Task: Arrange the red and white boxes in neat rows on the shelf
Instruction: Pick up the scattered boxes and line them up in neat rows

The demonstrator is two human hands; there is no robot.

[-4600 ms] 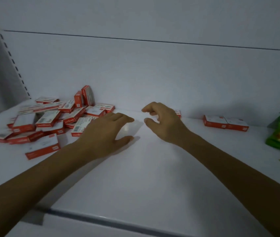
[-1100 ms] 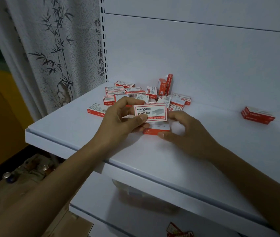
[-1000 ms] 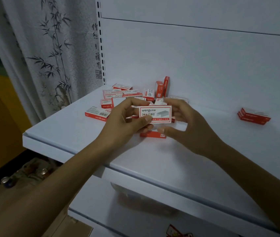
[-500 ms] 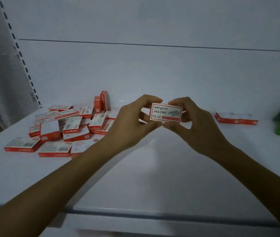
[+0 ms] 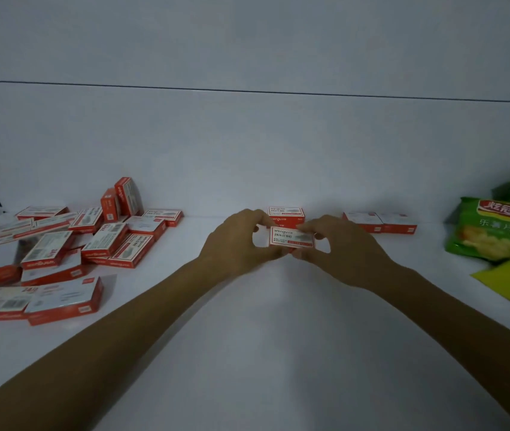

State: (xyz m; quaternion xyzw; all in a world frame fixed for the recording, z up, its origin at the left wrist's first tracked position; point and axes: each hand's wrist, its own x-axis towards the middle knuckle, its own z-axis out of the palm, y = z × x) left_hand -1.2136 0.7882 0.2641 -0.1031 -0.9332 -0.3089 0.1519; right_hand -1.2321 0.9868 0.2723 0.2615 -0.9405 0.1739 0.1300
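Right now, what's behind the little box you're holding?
Another red and white box lies by the back wall. The held box and the fingers cover its lower edge.

Dim, bluish light; soft focus, bowed edges.

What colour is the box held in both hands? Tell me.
The held box is white-faced with red edging and dark print; the head view shows it.

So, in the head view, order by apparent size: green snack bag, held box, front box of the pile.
green snack bag
front box of the pile
held box
Boxes look the same kind; nearness enlarges the front one.
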